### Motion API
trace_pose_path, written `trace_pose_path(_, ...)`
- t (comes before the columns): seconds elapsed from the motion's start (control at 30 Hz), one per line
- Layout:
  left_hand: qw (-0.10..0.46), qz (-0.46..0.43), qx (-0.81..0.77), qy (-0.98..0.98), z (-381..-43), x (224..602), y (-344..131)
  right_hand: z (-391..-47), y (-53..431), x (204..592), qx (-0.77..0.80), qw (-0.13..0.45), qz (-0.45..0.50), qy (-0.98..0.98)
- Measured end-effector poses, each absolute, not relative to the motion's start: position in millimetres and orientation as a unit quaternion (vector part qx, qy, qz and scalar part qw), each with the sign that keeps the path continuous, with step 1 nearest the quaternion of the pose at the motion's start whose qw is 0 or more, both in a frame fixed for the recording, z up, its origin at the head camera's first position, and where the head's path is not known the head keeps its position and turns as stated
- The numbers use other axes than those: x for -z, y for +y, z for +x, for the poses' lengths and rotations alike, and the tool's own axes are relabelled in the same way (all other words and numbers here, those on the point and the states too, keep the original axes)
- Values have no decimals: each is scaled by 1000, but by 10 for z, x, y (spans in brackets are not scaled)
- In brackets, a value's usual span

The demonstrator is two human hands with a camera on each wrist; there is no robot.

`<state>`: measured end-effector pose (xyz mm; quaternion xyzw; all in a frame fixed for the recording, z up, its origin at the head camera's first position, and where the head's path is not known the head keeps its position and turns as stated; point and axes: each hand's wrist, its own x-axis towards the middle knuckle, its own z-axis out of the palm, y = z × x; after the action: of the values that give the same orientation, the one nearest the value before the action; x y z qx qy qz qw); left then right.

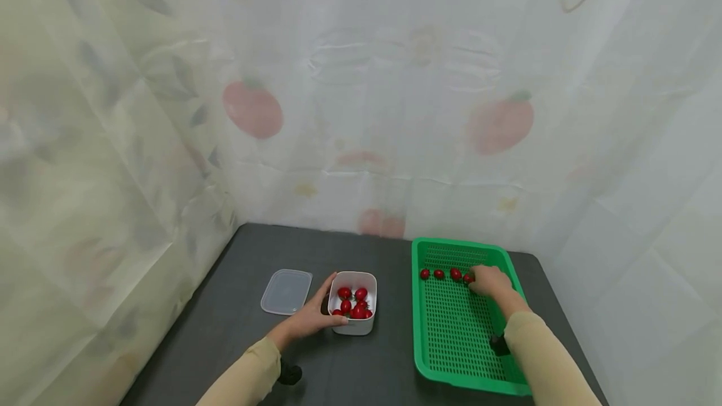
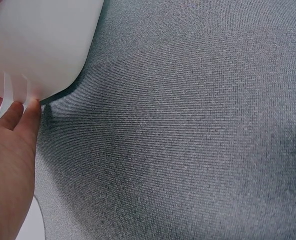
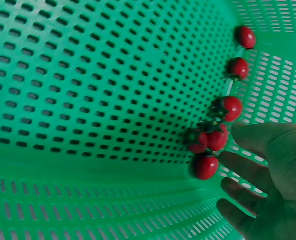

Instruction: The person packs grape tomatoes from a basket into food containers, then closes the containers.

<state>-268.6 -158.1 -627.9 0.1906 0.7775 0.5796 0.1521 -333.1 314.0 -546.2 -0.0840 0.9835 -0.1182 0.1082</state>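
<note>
A white square container (image 1: 354, 329) holding several cherry tomatoes (image 1: 361, 294) stands on the dark table. My left hand (image 1: 307, 320) grips it from the left, thumb across the near side and fingers along the far left. In the left wrist view, fingertips (image 2: 31, 106) touch the container's wall (image 2: 42, 40). Inside the green basket (image 1: 418, 331), a row of cherry tomatoes (image 1: 439, 274) lies along the far end. At the row's right end is my right hand (image 1: 491, 282). Its thumb and fingers are spread beside a tomato (image 3: 206, 166) in the right wrist view, with nothing pinched between them.
A translucent lid (image 1: 286, 292) lies flat to the left of the container. Patterned curtains (image 1: 361, 111) hang behind the table (image 1: 389, 356) and along both its sides. Raised slotted walls surround the basket's floor (image 1: 457, 331).
</note>
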Motion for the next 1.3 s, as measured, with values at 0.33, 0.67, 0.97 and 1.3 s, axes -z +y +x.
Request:
trace_pose_path(0.33,153,189,-578,779,-2678,6253,-1564,-3272,3165,5534,89,153,-80,981)
trace_pose_path(0.67,153,190,-580,777,-2671,6238,-1557,-3218,3151,5600,106,141,-128,976)
trace_pose_path(0.97,156,188,-581,776,-2696,6259,-1562,-3205,3116,5698,112,123,-188,968)
trace_pose_path(1.3,163,185,-591,768,-2696,6254,-1558,-3171,3156,5718,93,132,-157,974)
